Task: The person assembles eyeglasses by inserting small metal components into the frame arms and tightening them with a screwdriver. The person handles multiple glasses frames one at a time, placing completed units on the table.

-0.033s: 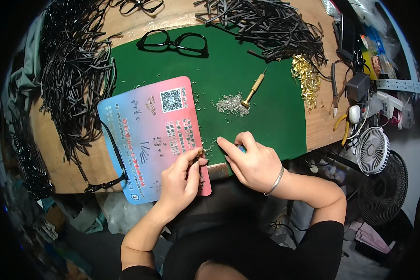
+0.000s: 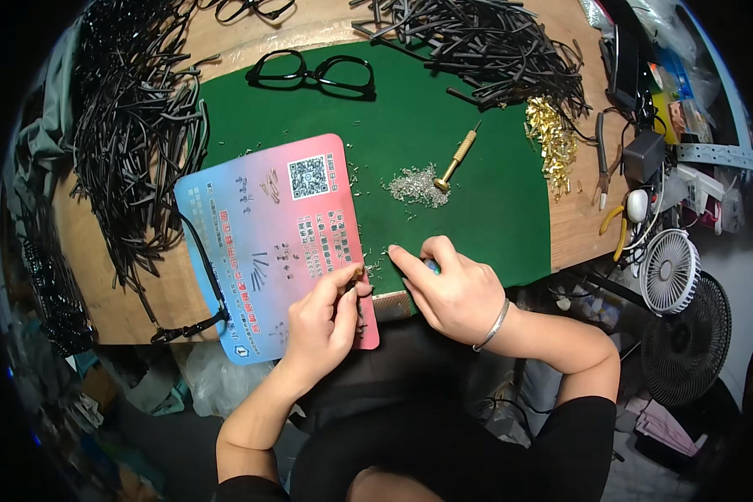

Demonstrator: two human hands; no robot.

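My left hand (image 2: 325, 316) is closed in a pinch over the right edge of a pink and blue printed mat (image 2: 268, 226). Between its fingertips shows a small brownish piece (image 2: 359, 273), too small to name. My right hand (image 2: 456, 289) has curled fingers, its index fingertip on the green mat (image 2: 468, 234) beside a few loose tiny screws (image 2: 375, 261). A bit of blue (image 2: 432, 265) peeks out among its fingers; what it belongs to is hidden. Farther off lie a heap of tiny silver screws (image 2: 417, 187) and a brass screwdriver (image 2: 458, 159).
Black glasses frames (image 2: 311, 77) rest at the back of the green mat. Dark temple arms are heaped at left (image 2: 130, 159) and back right (image 2: 502, 50). Gold pieces (image 2: 549, 142) lie at the mat's right edge. Yellow-handled pliers (image 2: 614, 230) and a white fan (image 2: 669, 269) are at right.
The view has shifted very slightly. Both hands keep the same pose and place.
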